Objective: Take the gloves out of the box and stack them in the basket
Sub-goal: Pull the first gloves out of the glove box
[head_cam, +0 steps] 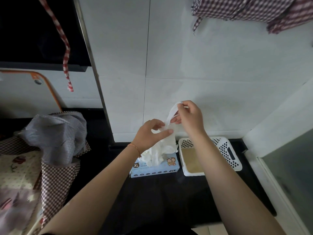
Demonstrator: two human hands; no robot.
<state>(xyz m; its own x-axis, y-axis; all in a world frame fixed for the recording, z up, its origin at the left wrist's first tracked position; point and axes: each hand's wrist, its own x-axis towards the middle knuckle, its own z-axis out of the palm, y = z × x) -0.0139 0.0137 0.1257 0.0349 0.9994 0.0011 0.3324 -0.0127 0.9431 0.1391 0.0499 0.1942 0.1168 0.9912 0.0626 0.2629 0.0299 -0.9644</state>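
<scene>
We hold one translucent white glove (171, 126) raised above the box (155, 167), stretched between both hands, while a loose bunch of further gloves (159, 153) spills from the box opening beneath it. The box lies on the dark bench (160, 197), just beside the white perforated basket (227, 153), which stands to its right and shows a bare tan floor; we see no glove in it yet. We judge the step in hand to be extraction and separation of the first glove, so the task is near its start. Our right hand (189, 116) pinches the upper end of the glove between thumb and fingertips, wrist lifted, forearm crossing over the basket. Our left hand (150, 133) grips the lower part with curled fingers, the index finger extended along the material. The next move calls for freeing the glove from the bunch, which appears to cling to it, then carrying it right and laying it flat on the basket floor. A checked cloth bag (55, 150) sits well apart at the left.
</scene>
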